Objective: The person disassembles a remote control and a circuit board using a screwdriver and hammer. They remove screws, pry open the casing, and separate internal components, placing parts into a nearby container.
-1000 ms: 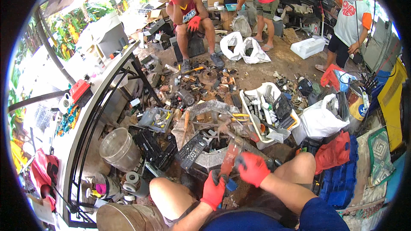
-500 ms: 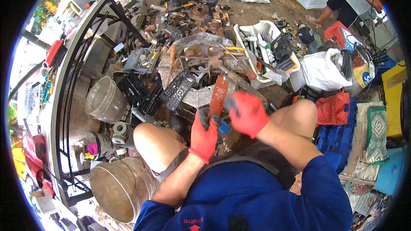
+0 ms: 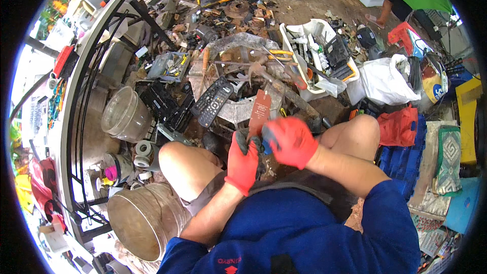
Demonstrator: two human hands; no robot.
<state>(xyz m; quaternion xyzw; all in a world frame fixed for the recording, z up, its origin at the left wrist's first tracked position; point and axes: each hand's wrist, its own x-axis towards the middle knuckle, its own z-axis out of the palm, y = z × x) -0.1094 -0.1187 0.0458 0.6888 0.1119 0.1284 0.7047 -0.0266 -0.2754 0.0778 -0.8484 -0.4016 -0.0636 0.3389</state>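
My left hand (image 3: 242, 160), in a red glove with dark fingertips, is closed on the lower end of a reddish-brown circuit board (image 3: 260, 113). The board is a flat strip with pale print and a small hole near its top, tilted slightly to the right. Close beside it is my right hand (image 3: 291, 142), gloved alike, its fingers curled in and slightly blurred; what they hold is hidden. A small blue piece (image 3: 267, 147) shows between the two hands. Beyond them, a black remote control (image 3: 213, 102) and a hammer (image 3: 274, 83) lie on a worn metal block (image 3: 236, 114).
A white bin (image 3: 285, 45) of parts stands beyond the block, with a white sack (image 3: 388, 81) to its right. At left are a clear bucket (image 3: 124, 116), a dirty pail (image 3: 165, 213) and a metal-framed table (image 3: 71, 101). Scrap litters the floor; other people's legs show at the far side.
My right hand has come down and nearer to the left hand, by the board's lower end. The board has turned slightly in my left hand. At far right, a green sheet has come into view.
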